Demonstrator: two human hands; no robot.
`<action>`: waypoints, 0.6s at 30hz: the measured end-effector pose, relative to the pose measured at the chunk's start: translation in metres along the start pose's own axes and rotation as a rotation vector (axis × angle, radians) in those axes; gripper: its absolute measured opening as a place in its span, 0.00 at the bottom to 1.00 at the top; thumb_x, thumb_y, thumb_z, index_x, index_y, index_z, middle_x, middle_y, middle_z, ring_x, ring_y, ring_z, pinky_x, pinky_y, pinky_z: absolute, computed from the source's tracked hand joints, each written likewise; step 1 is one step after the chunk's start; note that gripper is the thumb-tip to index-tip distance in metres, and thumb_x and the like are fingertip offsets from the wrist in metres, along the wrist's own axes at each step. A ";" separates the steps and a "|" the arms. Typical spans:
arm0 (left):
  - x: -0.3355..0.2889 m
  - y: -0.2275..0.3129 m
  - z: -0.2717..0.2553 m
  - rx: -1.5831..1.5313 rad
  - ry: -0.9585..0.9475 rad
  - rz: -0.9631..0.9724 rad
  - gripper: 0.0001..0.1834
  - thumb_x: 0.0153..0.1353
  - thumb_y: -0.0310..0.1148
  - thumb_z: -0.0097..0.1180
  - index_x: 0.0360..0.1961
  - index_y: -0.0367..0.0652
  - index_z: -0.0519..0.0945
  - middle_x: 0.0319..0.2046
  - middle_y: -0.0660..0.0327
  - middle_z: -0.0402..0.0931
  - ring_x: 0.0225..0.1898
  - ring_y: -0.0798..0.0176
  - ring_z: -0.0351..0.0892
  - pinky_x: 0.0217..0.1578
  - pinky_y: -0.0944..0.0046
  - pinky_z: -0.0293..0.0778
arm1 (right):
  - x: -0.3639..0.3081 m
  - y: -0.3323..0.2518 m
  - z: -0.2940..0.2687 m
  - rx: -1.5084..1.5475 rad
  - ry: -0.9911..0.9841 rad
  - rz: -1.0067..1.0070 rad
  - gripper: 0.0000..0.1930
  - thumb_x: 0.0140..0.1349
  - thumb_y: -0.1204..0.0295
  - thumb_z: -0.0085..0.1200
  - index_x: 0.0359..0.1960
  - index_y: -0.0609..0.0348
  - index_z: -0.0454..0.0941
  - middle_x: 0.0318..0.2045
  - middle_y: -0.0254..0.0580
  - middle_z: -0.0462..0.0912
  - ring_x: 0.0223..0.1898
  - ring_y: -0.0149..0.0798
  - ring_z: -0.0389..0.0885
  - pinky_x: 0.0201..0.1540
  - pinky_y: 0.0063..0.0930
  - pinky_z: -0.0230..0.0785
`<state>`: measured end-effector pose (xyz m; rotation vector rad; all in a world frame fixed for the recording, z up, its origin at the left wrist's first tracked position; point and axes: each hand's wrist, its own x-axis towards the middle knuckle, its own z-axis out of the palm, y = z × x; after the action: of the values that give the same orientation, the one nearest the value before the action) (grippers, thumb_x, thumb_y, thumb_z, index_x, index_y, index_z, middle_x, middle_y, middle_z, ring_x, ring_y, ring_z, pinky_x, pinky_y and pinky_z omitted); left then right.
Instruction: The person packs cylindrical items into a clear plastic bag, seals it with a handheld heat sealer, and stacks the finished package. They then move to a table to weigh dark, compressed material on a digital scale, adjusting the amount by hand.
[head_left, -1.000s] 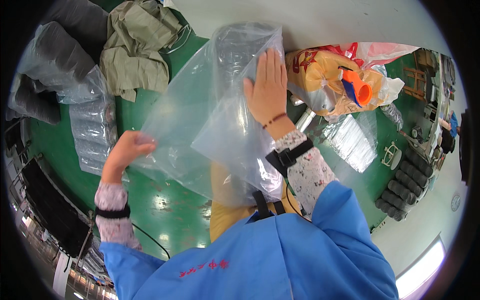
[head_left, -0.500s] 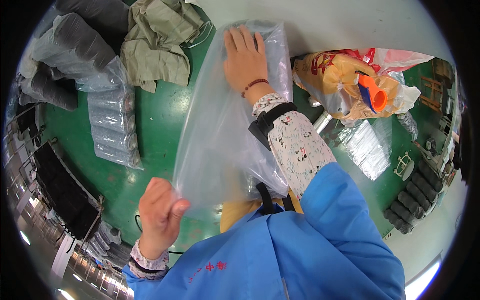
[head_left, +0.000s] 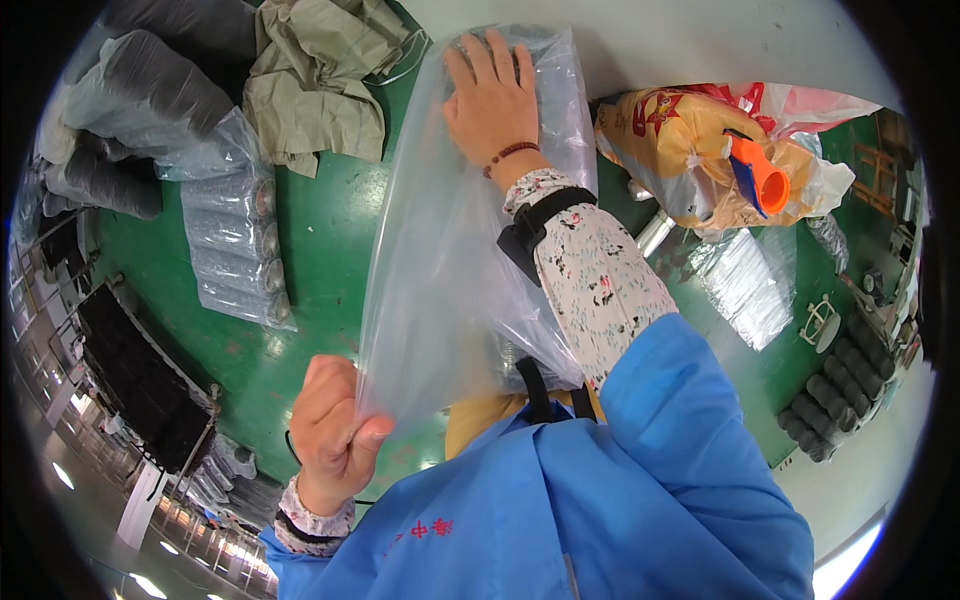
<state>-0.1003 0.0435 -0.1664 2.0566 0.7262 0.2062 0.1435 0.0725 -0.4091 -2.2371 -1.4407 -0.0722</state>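
A large, clear plastic bag (head_left: 430,260) stretches in front of me from the far wall down to my waist. My left hand (head_left: 336,425) pinches its near left edge between thumb and curled fingers and pulls it out to the side. Flat on the far part of the bag lies my right hand (head_left: 497,105), its fingers outstretched and slightly spread, palm down. What lies inside or beneath the bag is hard to make out; a ribbed, shiny shape shows faintly near my waist.
Plastic-wrapped dark rolls (head_left: 160,85) and a row of wrapped rolls (head_left: 235,245) lie at the left on the green floor (head_left: 325,240). Khaki cloth (head_left: 320,80) sits beyond them. A yellow-orange sack (head_left: 665,150) with an orange tape dispenser (head_left: 768,187) stands at the right, near silvery film (head_left: 745,285).
The view has shifted slightly. My left hand still grips the bag's edge, and my right hand stays spread flat on its far part.
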 end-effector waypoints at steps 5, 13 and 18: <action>-0.003 0.007 -0.002 -0.006 -0.039 -0.134 0.16 0.62 0.37 0.55 0.23 0.36 0.72 0.24 0.55 0.67 0.27 0.53 0.66 0.30 0.59 0.63 | 0.008 -0.001 -0.006 0.046 0.043 -0.023 0.21 0.57 0.68 0.51 0.53 0.56 0.72 0.59 0.41 0.69 0.64 0.47 0.60 0.67 0.50 0.47; -0.003 0.010 -0.001 -0.106 0.014 -0.036 0.04 0.55 0.24 0.48 0.25 0.34 0.72 0.25 0.53 0.69 0.26 0.52 0.67 0.26 0.58 0.62 | -0.170 0.019 -0.099 0.291 -0.290 0.158 0.30 0.58 0.73 0.48 0.64 0.69 0.60 0.65 0.60 0.60 0.68 0.60 0.54 0.68 0.51 0.47; 0.016 0.010 0.035 -0.276 -0.066 0.150 0.04 0.54 0.25 0.49 0.26 0.35 0.72 0.27 0.52 0.70 0.25 0.50 0.68 0.26 0.56 0.64 | -0.190 -0.043 -0.096 0.384 -0.394 -0.069 0.31 0.56 0.74 0.51 0.63 0.68 0.60 0.64 0.55 0.62 0.68 0.51 0.57 0.69 0.44 0.48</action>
<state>-0.0690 0.0235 -0.1804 1.8446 0.4747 0.3051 0.0416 -0.1133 -0.3644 -1.9507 -1.5672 0.6028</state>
